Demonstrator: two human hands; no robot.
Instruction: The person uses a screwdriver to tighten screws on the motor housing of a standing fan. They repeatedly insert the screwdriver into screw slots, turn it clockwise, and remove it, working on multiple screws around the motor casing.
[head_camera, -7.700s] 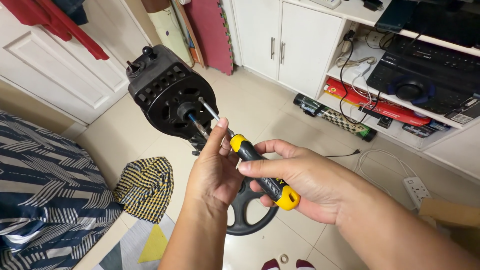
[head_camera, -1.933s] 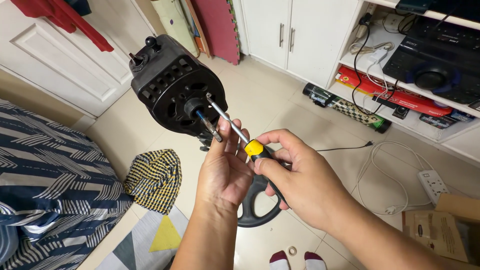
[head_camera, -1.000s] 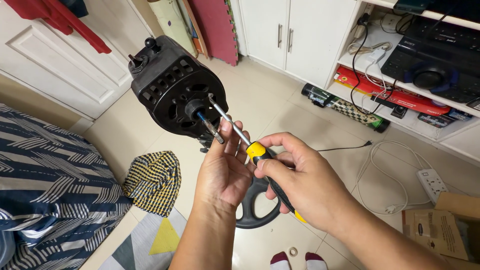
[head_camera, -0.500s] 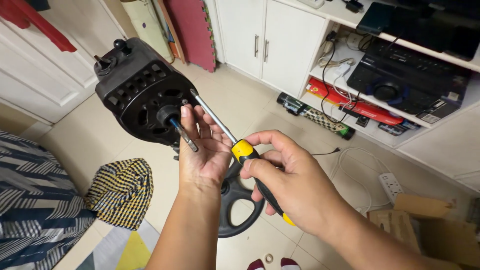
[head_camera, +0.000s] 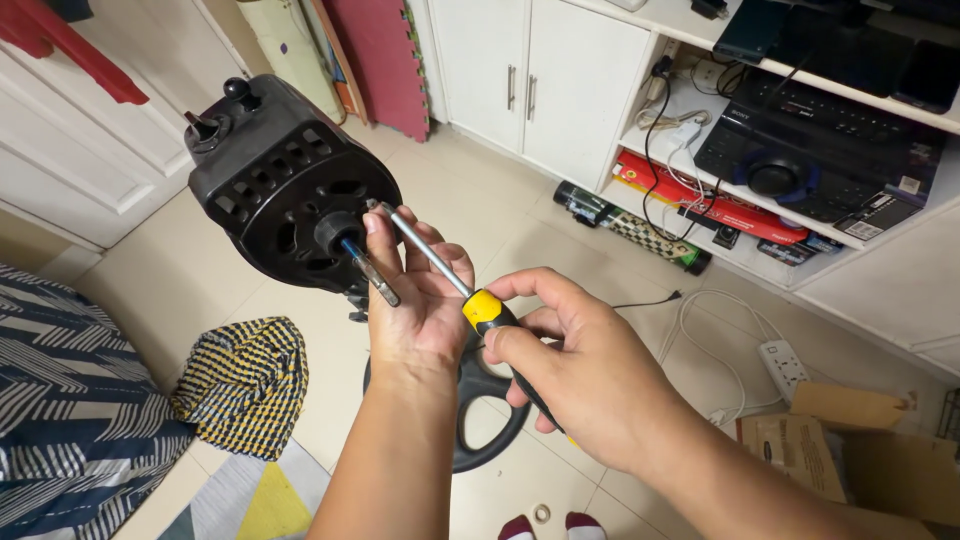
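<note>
The screwdriver (head_camera: 470, 290) tip has shifted up to the black fan motor housing (head_camera: 290, 180), seemingly onto a screw. Right hand (head_camera: 580, 370) grips its handle; left hand (head_camera: 420, 290) steadies the shaft.

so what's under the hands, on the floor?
A black ring-shaped base on pale tiles, mostly covered by the left hand and right hand holding the screwdriver. Its middle is hidden.

one head-worn camera looks steeply down, close over the hands, toward the tiled floor (head_camera: 480, 210).
</note>
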